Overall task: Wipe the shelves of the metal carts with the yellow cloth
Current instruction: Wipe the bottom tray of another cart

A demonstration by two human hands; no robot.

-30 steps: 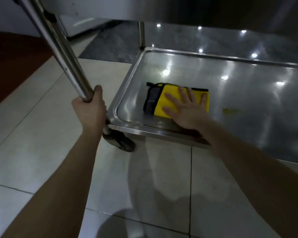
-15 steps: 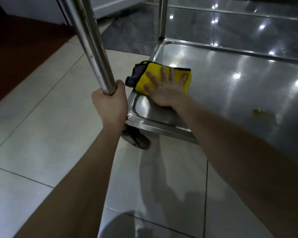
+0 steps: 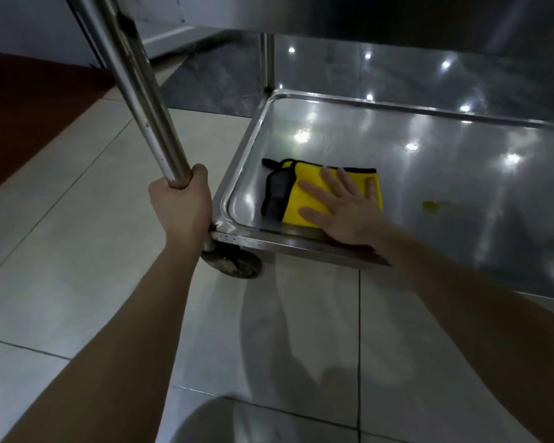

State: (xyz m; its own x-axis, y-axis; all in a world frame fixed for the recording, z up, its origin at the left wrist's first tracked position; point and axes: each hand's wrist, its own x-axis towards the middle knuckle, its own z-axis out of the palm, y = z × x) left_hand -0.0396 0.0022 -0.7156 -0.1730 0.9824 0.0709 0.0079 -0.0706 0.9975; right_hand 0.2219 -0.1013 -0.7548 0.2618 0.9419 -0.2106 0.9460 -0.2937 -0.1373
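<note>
Right hand (image 3: 346, 209) presses the yellow cloth (image 3: 304, 199) flat-fingered on the cart's bottom shelf (image 3: 429, 174); left hand (image 3: 181, 206) grips the cart post (image 3: 131, 87).

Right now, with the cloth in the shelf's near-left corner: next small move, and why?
Probably slide the right hand and cloth rightward to the yellowish spot. The hand lies flat on the cloth, the spot sits uncovered on the shelf to its right, and the left hand grips the post.
</note>
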